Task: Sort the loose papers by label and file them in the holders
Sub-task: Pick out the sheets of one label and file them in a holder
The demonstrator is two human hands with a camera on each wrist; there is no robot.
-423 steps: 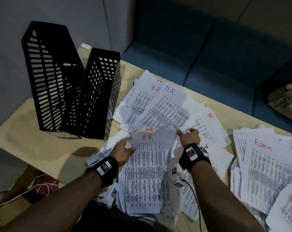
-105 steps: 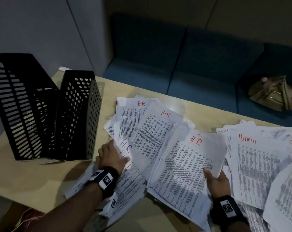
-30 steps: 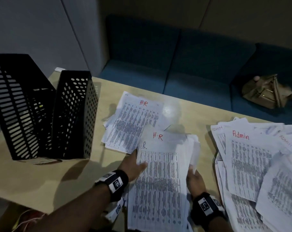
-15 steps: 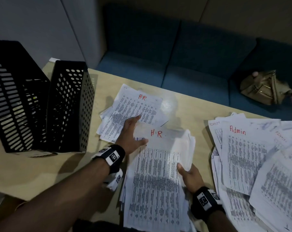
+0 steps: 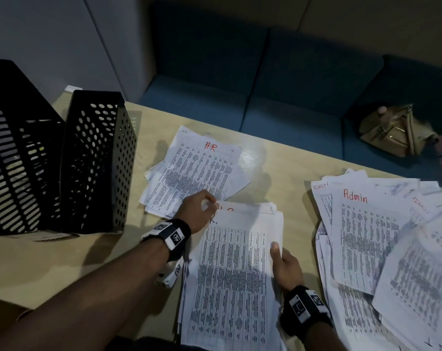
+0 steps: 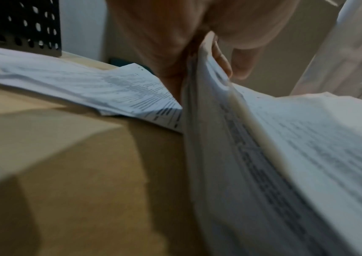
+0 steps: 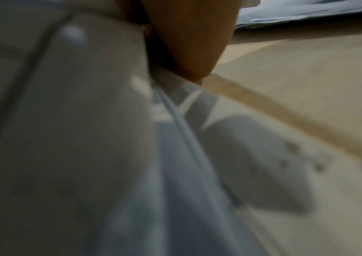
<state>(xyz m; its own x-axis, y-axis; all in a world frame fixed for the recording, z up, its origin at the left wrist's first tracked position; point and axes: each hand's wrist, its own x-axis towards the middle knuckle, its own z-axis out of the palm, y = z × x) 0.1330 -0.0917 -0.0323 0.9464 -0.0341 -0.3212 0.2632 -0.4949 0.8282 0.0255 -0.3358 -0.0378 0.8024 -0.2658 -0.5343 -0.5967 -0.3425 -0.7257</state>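
Note:
A squared-up stack of HR papers (image 5: pixel 235 269) lies in front of me on the table. My left hand (image 5: pixel 202 211) grips its top left corner, fingers curled over the edge; the left wrist view shows the stack's edge (image 6: pixel 219 121) lifted between thumb and fingers. My right hand (image 5: pixel 283 262) holds the stack's right edge, thumb on top. A smaller HR pile (image 5: pixel 197 173) lies just beyond my left hand. The Admin papers (image 5: pixel 374 249) spread over the right of the table. Two black perforated holders (image 5: pixel 96 160) stand at the left.
The tan table (image 5: pixel 278 173) ends at a blue sofa (image 5: pixel 240 79) behind it. A tan bag (image 5: pixel 394 133) sits on the sofa at the right. Bare table surface shows between the HR stack and the Admin papers and in front of the holders.
The spread HR sheets were gathered into one stack. In the last half second my left hand drew back from the far HR pile and curled onto the stack's top left corner.

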